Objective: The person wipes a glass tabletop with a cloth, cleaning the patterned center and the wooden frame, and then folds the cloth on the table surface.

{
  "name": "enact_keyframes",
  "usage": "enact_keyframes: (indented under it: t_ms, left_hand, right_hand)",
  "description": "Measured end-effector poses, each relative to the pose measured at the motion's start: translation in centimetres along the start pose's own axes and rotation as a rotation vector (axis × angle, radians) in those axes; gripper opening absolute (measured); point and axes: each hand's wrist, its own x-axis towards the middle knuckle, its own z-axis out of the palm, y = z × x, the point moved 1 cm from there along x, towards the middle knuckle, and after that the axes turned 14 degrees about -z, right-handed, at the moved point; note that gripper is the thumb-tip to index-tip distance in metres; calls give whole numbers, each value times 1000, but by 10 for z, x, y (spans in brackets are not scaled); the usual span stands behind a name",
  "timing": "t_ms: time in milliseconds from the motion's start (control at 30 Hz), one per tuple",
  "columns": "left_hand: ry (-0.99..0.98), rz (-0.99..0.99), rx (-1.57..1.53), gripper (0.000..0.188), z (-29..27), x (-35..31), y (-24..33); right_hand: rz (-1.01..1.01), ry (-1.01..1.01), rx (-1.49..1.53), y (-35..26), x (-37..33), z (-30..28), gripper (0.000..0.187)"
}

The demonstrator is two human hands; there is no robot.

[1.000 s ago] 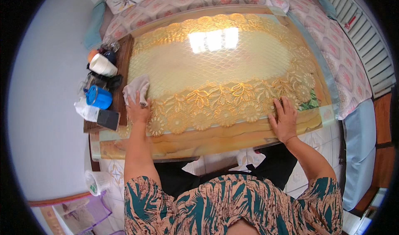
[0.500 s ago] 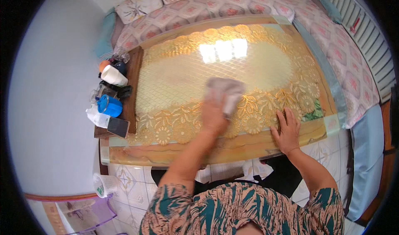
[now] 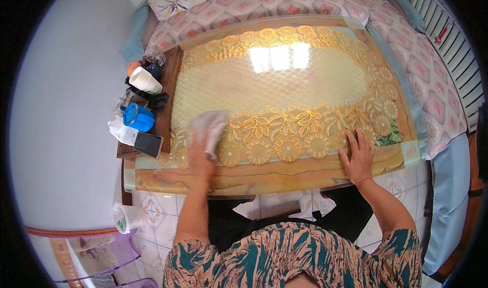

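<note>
A pale greyish-pink cloth [image 3: 211, 124] lies under my left hand [image 3: 201, 153], pressed against the table top near its front left part. Both cloth and fingers are blurred by motion. My right hand [image 3: 360, 158] rests on the front right of the table with fingers spread, holding nothing. The table [image 3: 274, 180] has a marbled yellow-brown border. Across its middle spreads a cream mat with gold lace flowers [image 3: 290, 146], under a shiny clear cover that reflects a bright window.
On the left, a dark wooden shelf [image 3: 174, 77] bears stacked white paper cups [image 3: 145, 80], a blue mug [image 3: 139, 117] and a phone [image 3: 148, 144]. A patterned sofa [image 3: 244, 9] curves behind the table. A white wastebasket [image 3: 128, 218] stands on the tiled floor.
My left hand has slid the cloth leftward across the table, from near the middle toward the shelf. My right hand stays on the table at the front right. The view has shifted slightly.
</note>
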Motion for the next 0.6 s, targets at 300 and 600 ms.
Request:
enact_keyframes:
  t_ms: [300,600]
  left_hand:
    - [-138,-700,392,71,32,82,-27]
    - [-168,-489,247,63,84,175,82]
  right_hand:
    - [25,-59,-40,-3,4,-5,61]
    - [21,-70,16,0,6,-7,64]
